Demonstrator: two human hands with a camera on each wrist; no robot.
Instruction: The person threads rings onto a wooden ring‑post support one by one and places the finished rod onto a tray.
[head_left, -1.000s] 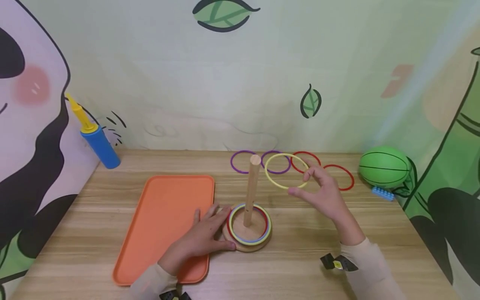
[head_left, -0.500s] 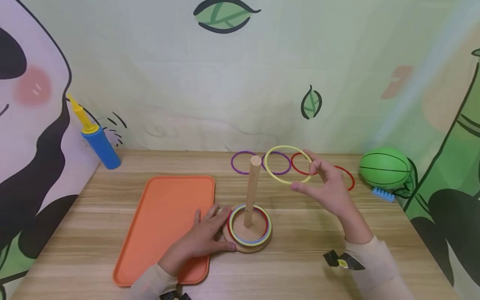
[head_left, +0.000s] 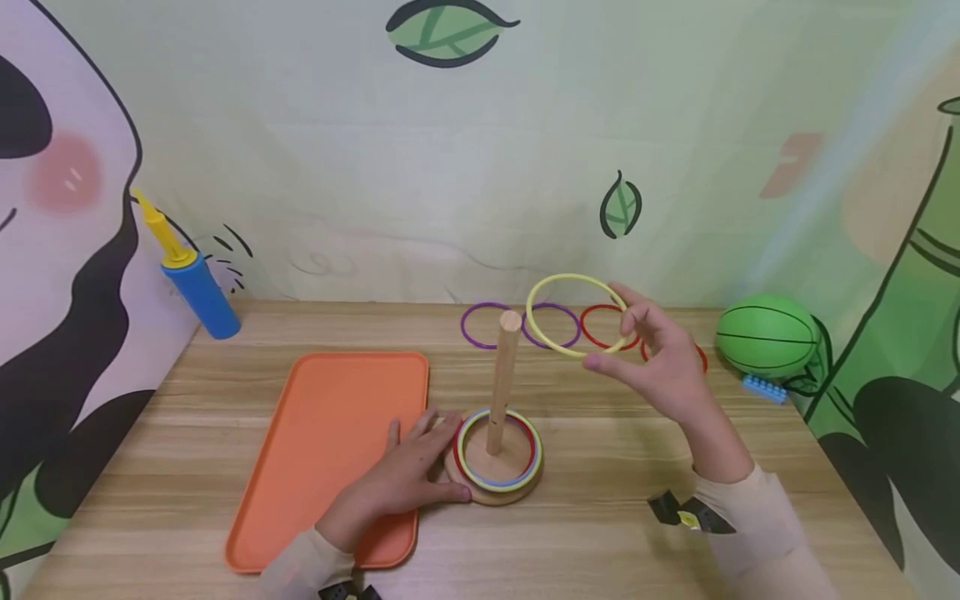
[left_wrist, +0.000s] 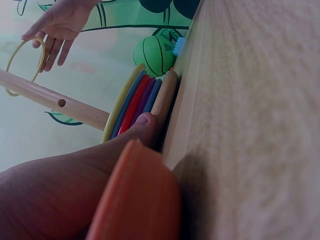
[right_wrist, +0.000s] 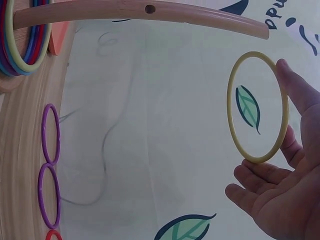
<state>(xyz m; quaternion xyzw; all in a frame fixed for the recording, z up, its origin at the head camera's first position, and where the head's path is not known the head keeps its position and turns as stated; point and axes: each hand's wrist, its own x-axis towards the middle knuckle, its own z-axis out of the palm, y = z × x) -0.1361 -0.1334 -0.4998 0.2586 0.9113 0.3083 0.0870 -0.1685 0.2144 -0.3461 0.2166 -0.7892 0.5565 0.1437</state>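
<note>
My right hand [head_left: 662,367] pinches a yellow ring [head_left: 572,276] between thumb and fingers, in the air to the right of the top of a wooden peg [head_left: 502,383]. In the right wrist view the ring stands on edge, apart from the peg. The peg rises from a round wooden base [head_left: 506,499]. Stacked around its foot are several rings [left_wrist: 134,102] in yellow, blue, red and purple. With fingers spread, my left hand [head_left: 390,481] rests against the base's left side; its thumb [left_wrist: 144,122] touches the edge.
An orange tray [head_left: 345,408] lies under and beside my left hand. Purple rings [head_left: 463,329] and red rings [head_left: 600,342] lie along the wall. A green ball [head_left: 768,335] and a blue block [head_left: 765,388] sit at right, a blue-and-yellow pump [head_left: 202,296] at left.
My right hand has lifted the yellow ring higher, moving a little back and to the right. The left hand has stayed at the base.
</note>
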